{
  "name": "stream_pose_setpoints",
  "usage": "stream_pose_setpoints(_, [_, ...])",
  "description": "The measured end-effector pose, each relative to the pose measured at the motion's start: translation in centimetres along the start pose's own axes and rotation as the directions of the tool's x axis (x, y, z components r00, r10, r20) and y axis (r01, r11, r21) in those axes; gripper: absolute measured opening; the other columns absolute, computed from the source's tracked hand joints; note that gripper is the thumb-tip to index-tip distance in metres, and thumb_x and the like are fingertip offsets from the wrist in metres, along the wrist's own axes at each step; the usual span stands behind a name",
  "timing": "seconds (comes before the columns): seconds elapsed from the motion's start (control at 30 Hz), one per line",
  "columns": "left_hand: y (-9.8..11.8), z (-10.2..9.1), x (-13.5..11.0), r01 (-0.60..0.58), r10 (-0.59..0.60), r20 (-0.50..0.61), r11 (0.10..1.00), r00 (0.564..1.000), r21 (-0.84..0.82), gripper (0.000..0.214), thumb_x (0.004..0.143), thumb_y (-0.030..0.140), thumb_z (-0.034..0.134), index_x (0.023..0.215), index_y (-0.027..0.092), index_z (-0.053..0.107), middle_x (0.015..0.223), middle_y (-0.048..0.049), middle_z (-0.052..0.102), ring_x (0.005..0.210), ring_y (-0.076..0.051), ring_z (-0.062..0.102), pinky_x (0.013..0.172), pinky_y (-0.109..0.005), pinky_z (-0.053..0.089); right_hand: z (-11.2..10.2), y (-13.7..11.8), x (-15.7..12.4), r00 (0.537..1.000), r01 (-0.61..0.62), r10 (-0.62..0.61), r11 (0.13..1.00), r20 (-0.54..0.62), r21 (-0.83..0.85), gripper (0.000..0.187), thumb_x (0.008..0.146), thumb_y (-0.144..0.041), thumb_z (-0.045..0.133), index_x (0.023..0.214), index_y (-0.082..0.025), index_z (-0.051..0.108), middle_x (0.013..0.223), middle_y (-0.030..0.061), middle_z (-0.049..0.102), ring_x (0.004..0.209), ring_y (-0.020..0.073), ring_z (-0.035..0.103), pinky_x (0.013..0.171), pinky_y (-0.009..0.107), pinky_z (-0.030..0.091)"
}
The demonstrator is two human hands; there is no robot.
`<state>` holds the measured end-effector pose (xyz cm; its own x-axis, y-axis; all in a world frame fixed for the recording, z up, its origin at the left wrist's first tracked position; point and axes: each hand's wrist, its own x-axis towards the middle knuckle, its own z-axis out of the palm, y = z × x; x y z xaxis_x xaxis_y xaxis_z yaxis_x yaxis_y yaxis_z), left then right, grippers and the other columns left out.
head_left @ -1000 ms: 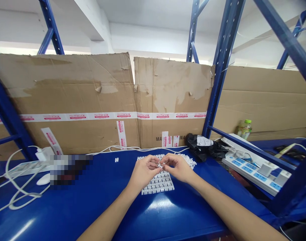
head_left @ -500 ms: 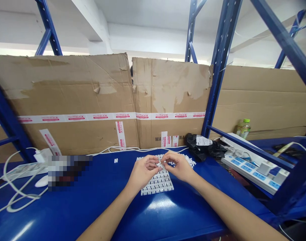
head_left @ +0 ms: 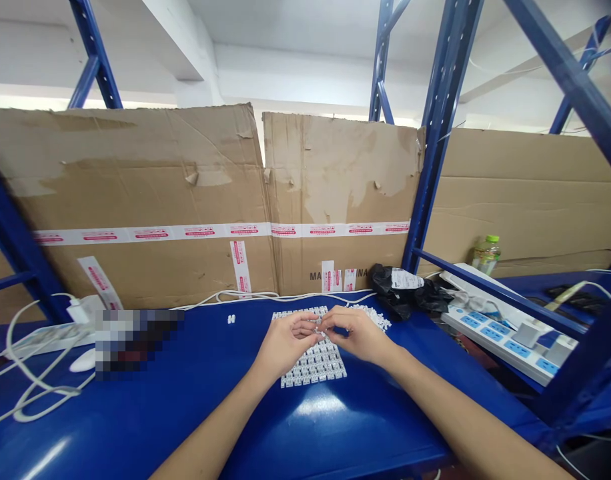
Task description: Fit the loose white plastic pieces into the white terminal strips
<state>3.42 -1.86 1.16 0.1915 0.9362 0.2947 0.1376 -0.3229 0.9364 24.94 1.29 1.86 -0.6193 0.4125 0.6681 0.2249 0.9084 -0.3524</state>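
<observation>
Rows of small white plastic pieces form a flat block on the blue table, under both hands. Above it, my left hand has its fingertips curled in and its thumb pointing right. Facing it, my right hand pinches with thumb and forefinger. A tiny white piece shows between the fingertips of both hands; its exact kind is too small to make out. Behind my right hand lies a loose heap of small white pieces. Two similar white pieces stand apart, further left.
A black plastic bag lies at the back right, near a white power strip. White cables and a blurred-out object are on the left. Cardboard sheets wall off the table's back between blue metal posts.
My right hand has shifted slightly left and down, bringing its fingertips closer to those of my left hand. The left hand stays almost in place.
</observation>
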Motion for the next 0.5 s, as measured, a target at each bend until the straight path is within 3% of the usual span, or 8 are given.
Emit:
stream_pose_setpoints(0.33, [-0.09, -0.44, 0.01, 0.057, -0.057, 0.0, 0.997, 0.998, 0.056, 0.022, 0.075, 0.03, 0.088, 0.093, 0.019, 0.082, 0.088, -0.0075, 0.086, 0.09, -0.03, 0.084, 0.084, -0.041, 0.068, -0.4, 0.64, -0.39, 0.996, 0.074, -0.071, 0.996, 0.06, -0.048, 0.024, 0.106, -0.028, 0.06, 0.118, -0.026, 0.08, 0.107, 0.0106, 0.079, 0.097, 0.0237, 0.073, 0.085, 0.039, 0.061])
stream_pose_setpoints(0.5, [0.0, -0.5, -0.02, 0.038, -0.038, -0.023, 0.999, 0.999, 0.017, 0.023, 0.075, 0.031, 0.088, 0.093, 0.019, 0.081, 0.09, -0.0077, 0.087, 0.092, -0.03, 0.084, 0.085, -0.04, 0.068, -0.19, 0.63, -0.46, 0.999, -0.032, 0.032, 0.999, -0.017, 0.002, 0.02, 0.105, -0.03, 0.063, 0.113, -0.028, 0.082, 0.1, 0.008, 0.078, 0.092, 0.023, 0.072, 0.083, 0.038, 0.06])
